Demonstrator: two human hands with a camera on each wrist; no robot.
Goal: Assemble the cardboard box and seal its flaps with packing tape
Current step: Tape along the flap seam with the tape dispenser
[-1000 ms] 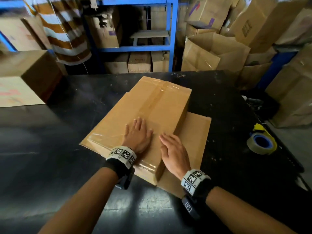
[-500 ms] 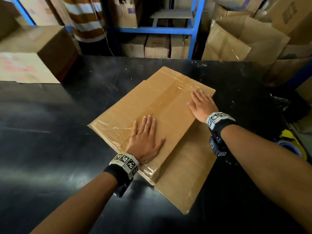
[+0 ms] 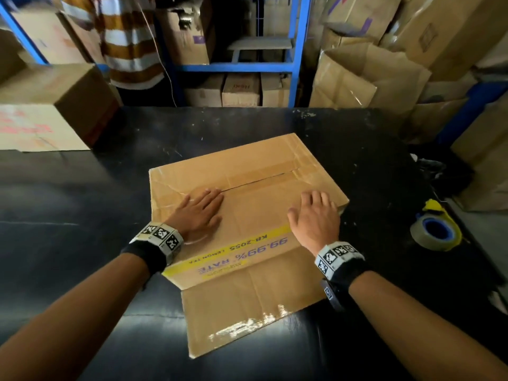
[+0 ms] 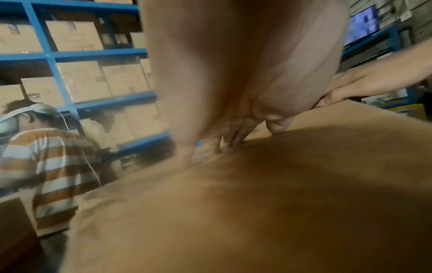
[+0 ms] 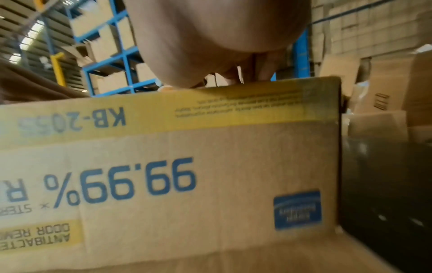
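Observation:
A brown cardboard box (image 3: 255,174) stands on the black table (image 3: 82,202), its top flaps closed under clear tape along the seam. A yellow band and blue print run upside down on its near side (image 5: 140,184). One loose flap (image 3: 247,306) lies flat on the table toward me. My left hand (image 3: 199,210) rests flat on the top at the left, fingers straight (image 4: 233,136). My right hand (image 3: 316,215) lies flat on the top near the right edge. A roll of packing tape (image 3: 435,233) with a blue core sits on the table at the right.
A large carton (image 3: 49,105) stands at the table's far left. A person in a striped shirt (image 3: 129,42) stands behind the table by blue shelving (image 3: 298,50) full of boxes. Stacked and open cartons (image 3: 371,75) crowd the right side.
The box has been turned so its printed side faces me. My right hand moved from the far corner to the right edge of the top; my left hand stayed flat on the box.

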